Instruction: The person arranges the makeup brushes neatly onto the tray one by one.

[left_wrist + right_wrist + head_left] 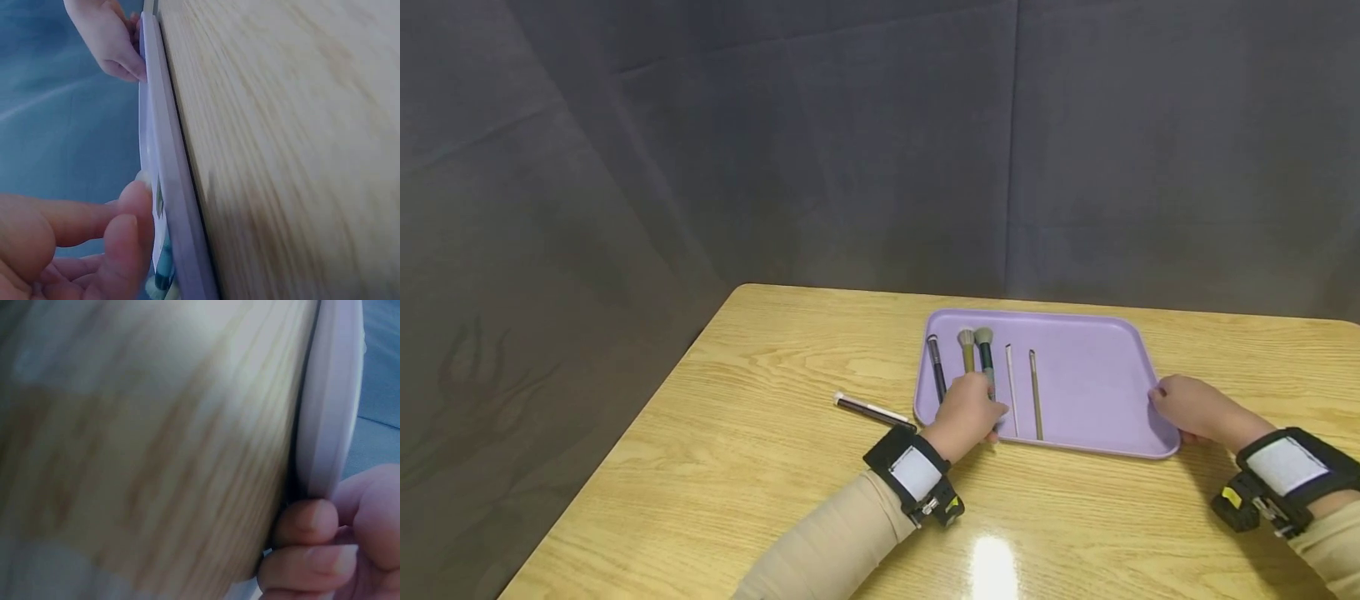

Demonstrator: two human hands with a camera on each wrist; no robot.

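Ideally level — right hand [1198, 408] pinches tray [1090, 375].
Left hand [964, 410] bends over brushes [986, 354], grip unclear — light touch best preserves spacing.

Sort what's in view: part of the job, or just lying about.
In the job, apparently:
purple tray, gripped by the right hand
five brushes on it, some under the left hand

Likely just lying about:
dark white-tipped stick, on the table
dark cloth behind

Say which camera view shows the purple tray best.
The head view, with nearly all the purple tray seen from above. The left wrist view shows mainly its edge; the right wrist view, only part of its rim.
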